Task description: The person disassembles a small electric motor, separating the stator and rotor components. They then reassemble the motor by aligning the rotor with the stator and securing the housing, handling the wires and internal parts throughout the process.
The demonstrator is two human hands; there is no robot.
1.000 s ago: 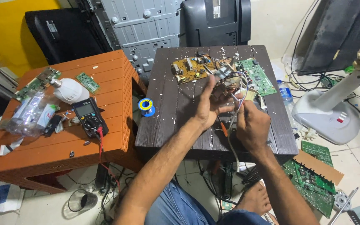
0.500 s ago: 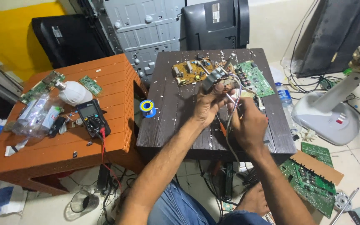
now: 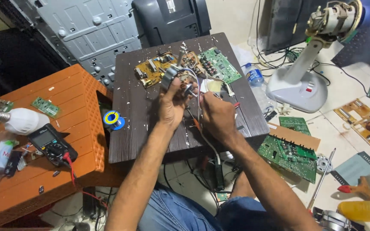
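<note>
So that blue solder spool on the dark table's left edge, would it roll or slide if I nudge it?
The solder spool seems to lie flat on one flange, so a nudge would probably slide it, not roll it. It sits at the dark table edge, beside the gap to the orange table, so a leftward push might drop it. Wound metal wire: likely heavy for its size.

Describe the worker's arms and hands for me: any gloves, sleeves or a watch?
Both arms are bare from the hands back to the frame edge: no sleeves show. The left hand and the right hand wear no gloves, and no watch, ring or band is visible. Below the arms, blue denim trousers cover the legs.
</note>
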